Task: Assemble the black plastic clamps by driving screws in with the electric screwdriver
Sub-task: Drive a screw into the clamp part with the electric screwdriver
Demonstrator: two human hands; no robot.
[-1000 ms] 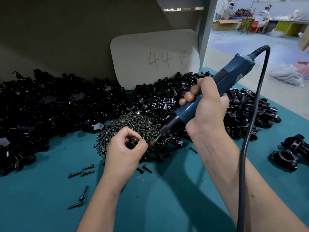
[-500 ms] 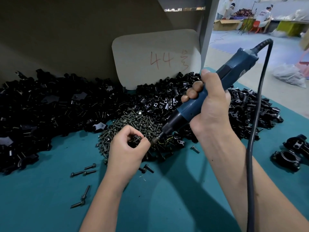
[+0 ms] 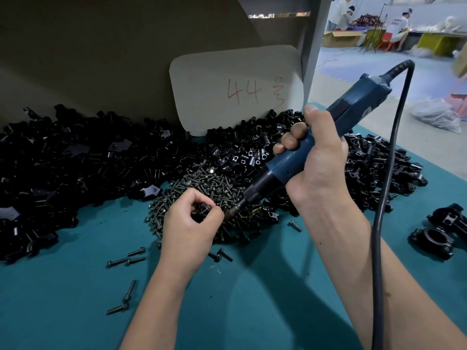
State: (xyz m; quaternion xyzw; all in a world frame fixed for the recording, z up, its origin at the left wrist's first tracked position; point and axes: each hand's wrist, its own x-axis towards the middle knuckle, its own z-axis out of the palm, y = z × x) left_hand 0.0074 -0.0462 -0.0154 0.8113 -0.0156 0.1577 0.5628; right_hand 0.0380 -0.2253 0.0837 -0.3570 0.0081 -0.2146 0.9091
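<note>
My left hand (image 3: 190, 223) pinches a small black plastic clamp (image 3: 202, 210) just above the heap of dark screws (image 3: 202, 185). My right hand (image 3: 318, 162) grips the blue electric screwdriver (image 3: 328, 137), tilted down to the left. Its bit tip (image 3: 231, 212) meets the clamp at my left fingertips. The tool's black cord (image 3: 386, 198) loops up and runs down past my right forearm. Large piles of black clamp parts (image 3: 75, 168) cover the back of the teal table (image 3: 252, 299).
Two assembled clamps (image 3: 439, 231) lie at the right edge. Loose screws (image 3: 126, 261) are scattered on the mat at the left front. A beige card (image 3: 235, 89) marked 44 leans on the back wall. People work far off at the upper right.
My right hand has shifted slightly up and right with the screwdriver, its thumb now lying along the body. The left hand keeps pinching the clamp at the bit.
</note>
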